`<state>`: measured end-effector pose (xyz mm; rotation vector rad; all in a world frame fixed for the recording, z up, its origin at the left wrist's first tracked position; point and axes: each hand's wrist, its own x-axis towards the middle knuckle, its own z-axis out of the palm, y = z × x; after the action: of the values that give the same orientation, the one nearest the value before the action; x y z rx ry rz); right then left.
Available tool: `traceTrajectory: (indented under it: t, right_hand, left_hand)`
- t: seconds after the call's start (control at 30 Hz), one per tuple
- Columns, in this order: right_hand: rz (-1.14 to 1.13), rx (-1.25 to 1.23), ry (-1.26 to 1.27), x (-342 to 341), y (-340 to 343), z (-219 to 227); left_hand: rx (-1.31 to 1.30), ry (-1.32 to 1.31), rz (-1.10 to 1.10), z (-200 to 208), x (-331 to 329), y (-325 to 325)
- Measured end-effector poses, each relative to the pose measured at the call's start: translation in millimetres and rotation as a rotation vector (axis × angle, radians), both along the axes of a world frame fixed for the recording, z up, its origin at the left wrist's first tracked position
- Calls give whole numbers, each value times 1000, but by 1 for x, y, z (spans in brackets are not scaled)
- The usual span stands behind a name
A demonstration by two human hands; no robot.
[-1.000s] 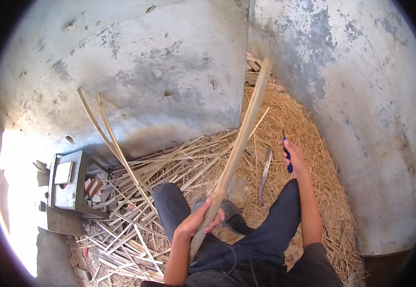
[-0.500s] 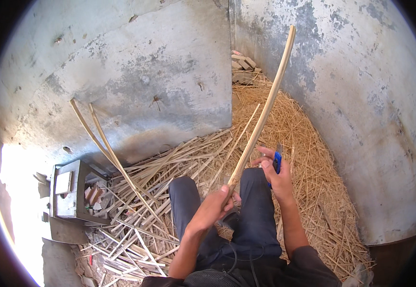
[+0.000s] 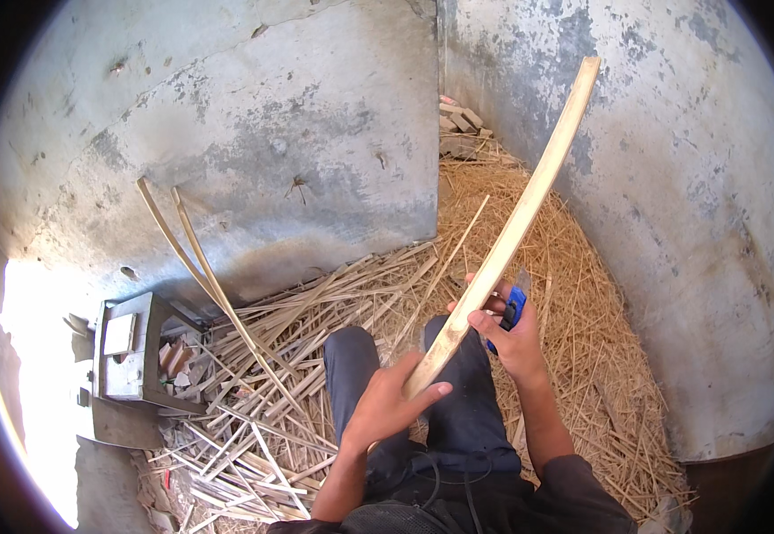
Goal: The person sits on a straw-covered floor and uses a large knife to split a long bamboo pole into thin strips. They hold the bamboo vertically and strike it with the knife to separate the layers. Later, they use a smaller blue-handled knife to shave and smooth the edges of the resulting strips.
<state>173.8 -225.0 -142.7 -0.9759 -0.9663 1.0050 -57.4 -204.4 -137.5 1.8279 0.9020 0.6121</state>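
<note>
A long split bamboo strip (image 3: 522,218) slants up and to the right from above my lap, its pale, flat inner face toward me. Its lower end rests in the grip of my left hand (image 3: 389,400), with the thumb laid across the strip. Farther up, my right hand (image 3: 513,343) has its thumb and fingers at the strip's edge. In that same hand sits a blue utility knife (image 3: 513,308), its blade out and pointing up, away from me. Part of the right fingers is hidden behind the strip.
Bamboo strips (image 3: 316,298) and straw-like shavings (image 3: 600,356) cover the floor around my knees. Two long strips (image 3: 196,258) lean on the stained wall (image 3: 253,116) at left. A wooden box frame (image 3: 129,347) stands at far left; bricks (image 3: 463,118) lie in the back corner.
The bamboo strip has turned so its flat pale face shows, and its top has swung right. My right thumb and fingers have come onto the strip, with the knife still held.
</note>
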Motion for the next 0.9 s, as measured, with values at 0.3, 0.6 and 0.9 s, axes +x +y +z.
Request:
traceTrajectory:
  t: [0.3,0.6,0.9]
  right_hand:
    - [-251,237,-391,-3,-15,-6]
    - [-241,355,-1119,-5,-28,-5]
    - [-291,368,-1168,-16,-26,3]
  left_hand:
    - [-21,-38,164,10,-8,-13]
    - [-2,-51,213,12,-8,-16]
    - [-7,-13,242,13,-9,-24]
